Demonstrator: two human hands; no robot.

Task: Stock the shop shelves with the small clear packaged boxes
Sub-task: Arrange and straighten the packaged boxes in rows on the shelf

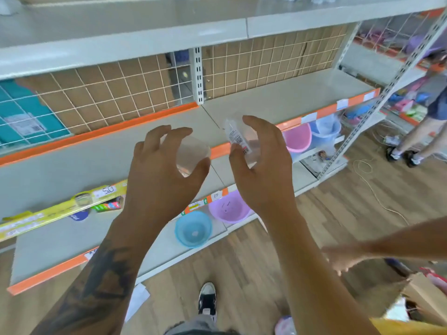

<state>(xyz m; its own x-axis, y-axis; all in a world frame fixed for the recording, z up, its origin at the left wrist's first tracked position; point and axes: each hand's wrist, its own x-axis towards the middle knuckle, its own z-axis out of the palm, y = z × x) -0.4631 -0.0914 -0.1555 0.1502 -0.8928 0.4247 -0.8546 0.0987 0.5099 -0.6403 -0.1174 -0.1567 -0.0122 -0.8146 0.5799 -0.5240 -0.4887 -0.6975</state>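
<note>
Bright even indoor light, soft faint shadows, pale glare on the top shelf [217, 22] toward 12 o'clock, wide-angle bending of straight edges toward 3 and 9 o'clock, slight motion blur overall, a reaching arm [377, 247] smeared at 4 o'clock

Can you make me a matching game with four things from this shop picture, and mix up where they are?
Things:
1. clear box with a barcode label
2. plain clear box
3. blue bowl
4. white and black shoe

Places:
A. on the wooden floor
B. held in the left hand
C. on the lowest shelf, beside a purple bowl
D. held in the right hand

Right pairs: 1-D, 2-B, 3-C, 4-A
</note>
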